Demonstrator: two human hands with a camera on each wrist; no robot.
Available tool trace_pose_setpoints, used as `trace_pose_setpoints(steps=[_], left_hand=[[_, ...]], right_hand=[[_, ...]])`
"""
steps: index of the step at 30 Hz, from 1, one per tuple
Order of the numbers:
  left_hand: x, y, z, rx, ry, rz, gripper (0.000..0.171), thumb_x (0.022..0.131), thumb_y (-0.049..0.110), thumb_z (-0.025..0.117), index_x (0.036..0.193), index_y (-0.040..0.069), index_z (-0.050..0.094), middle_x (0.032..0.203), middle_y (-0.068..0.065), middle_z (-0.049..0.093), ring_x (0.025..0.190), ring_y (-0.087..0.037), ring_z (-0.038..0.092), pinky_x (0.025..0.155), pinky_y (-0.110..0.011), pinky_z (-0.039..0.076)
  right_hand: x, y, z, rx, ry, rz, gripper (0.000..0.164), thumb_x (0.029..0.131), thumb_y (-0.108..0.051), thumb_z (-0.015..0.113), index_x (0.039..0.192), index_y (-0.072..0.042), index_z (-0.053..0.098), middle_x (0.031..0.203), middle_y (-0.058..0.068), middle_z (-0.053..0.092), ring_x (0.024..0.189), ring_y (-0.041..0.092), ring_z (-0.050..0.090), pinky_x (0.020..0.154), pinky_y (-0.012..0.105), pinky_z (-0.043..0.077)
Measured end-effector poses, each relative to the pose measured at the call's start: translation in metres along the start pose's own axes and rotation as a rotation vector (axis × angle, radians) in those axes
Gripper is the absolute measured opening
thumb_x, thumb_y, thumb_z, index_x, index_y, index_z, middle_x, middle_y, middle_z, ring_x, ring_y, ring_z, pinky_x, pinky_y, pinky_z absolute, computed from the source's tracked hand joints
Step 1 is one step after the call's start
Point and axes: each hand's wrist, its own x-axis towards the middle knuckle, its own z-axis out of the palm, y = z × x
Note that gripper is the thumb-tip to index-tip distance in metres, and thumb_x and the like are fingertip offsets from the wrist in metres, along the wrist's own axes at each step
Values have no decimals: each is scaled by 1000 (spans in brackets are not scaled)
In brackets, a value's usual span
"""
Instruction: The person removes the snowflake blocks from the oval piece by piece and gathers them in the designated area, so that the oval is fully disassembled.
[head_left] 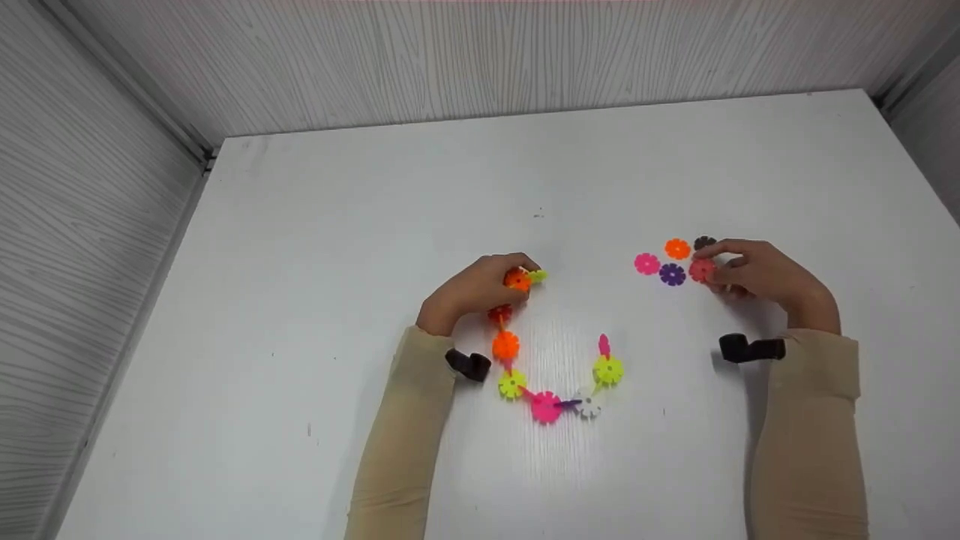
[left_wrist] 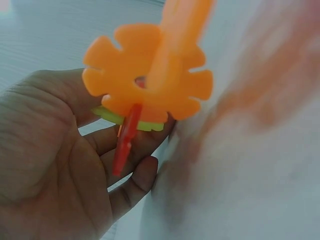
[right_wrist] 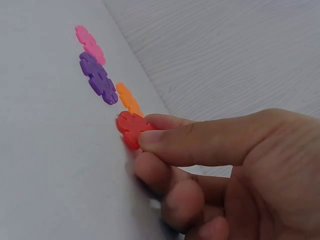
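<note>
My left hand (head_left: 480, 285) grips one end of a curved chain of interlocked plastic flower discs, its fingers around an orange flower disc (head_left: 517, 280) with a yellow disc (head_left: 538, 276) joined beyond it. From there the chain runs down through another orange disc (head_left: 505, 346), a yellow one (head_left: 512, 384), a pink one (head_left: 546, 407) and a white one (head_left: 589, 405), up to a pink disc (head_left: 604, 345) standing on edge. To the right, my right hand (head_left: 757, 274) pinches a red flower disc (right_wrist: 132, 127) between thumb and finger, close over the table.
Beside the right hand lie loose flower discs: pink (head_left: 646, 263), orange (head_left: 677, 249), purple (head_left: 672, 274) and black (head_left: 704, 242). The white table (head_left: 360, 225) meets grey wood-grain panels (head_left: 450, 60) at the back and sides. A black wrist camera (head_left: 469, 365) sits near the chain.
</note>
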Motion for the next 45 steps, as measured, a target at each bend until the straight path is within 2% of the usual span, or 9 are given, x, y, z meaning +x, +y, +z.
trace_pose_setpoints(steps=[8, 12, 15, 19, 26, 31, 36, 45], left_hand=[[0, -1, 0, -9, 6, -7, 39, 90, 16, 55, 129, 17, 57, 116, -5, 59, 88, -18, 50, 76, -26, 43], [1, -2, 0, -11, 12, -6, 40, 90, 17, 55, 130, 17, 56, 110, -6, 60, 85, -19, 49, 75, -26, 43], [1, -2, 1, -19, 16, -10, 39, 90, 18, 57, 129, 16, 54, 104, -6, 59, 82, -18, 49, 73, -26, 43], [1, -2, 1, -27, 26, -8, 38, 89, 18, 61, 126, 12, 52, 105, -7, 59, 81, -17, 50, 72, -24, 43], [2, -2, 2, -13, 36, 22, 38, 89, 20, 65, 123, 9, 52, 116, -10, 60, 83, -17, 51, 76, -23, 43], [2, -1, 2, -40, 40, 47, 35, 90, 20, 65, 121, 10, 54, 108, -8, 61, 85, -18, 51, 76, -24, 44], [2, 0, 2, -64, 40, 50, 33, 90, 21, 63, 122, 16, 57, 97, -7, 60, 76, -18, 50, 69, -24, 43], [5, 1, 4, -101, 43, 17, 37, 89, 22, 65, 125, 19, 59, 93, -5, 61, 74, -17, 50, 67, -23, 44]], right_hand=[[1, -2, -1, -14, 1, -17, 41, 97, -25, 56, 136, -12, 53, 80, -4, 64, 71, 12, 54, 66, 24, 45], [1, -7, 1, -22, 29, -65, 41, 98, -28, 56, 135, -10, 54, 97, -1, 63, 75, 12, 56, 68, 22, 48], [1, -16, 5, -44, 63, -110, 38, 98, -25, 55, 132, -9, 55, 101, 3, 62, 78, 14, 57, 69, 23, 49], [1, -33, 14, -71, 84, -147, 34, 97, -19, 54, 130, -10, 57, 90, 7, 62, 78, 19, 57, 69, 27, 47], [5, -61, 38, -138, 55, -218, 36, 97, -19, 54, 132, -9, 55, 101, 16, 63, 79, 21, 61, 72, 28, 47], [7, -71, 50, -150, 40, -261, 34, 97, -16, 54, 130, -9, 57, 98, 16, 63, 77, 23, 59, 69, 29, 47], [7, -81, 60, -156, 22, -295, 33, 96, -16, 56, 128, -9, 58, 96, 14, 64, 76, 23, 59, 68, 30, 47], [10, -98, 79, -134, 1, -302, 33, 96, -19, 58, 128, -12, 59, 99, 13, 66, 78, 23, 61, 72, 30, 47]])
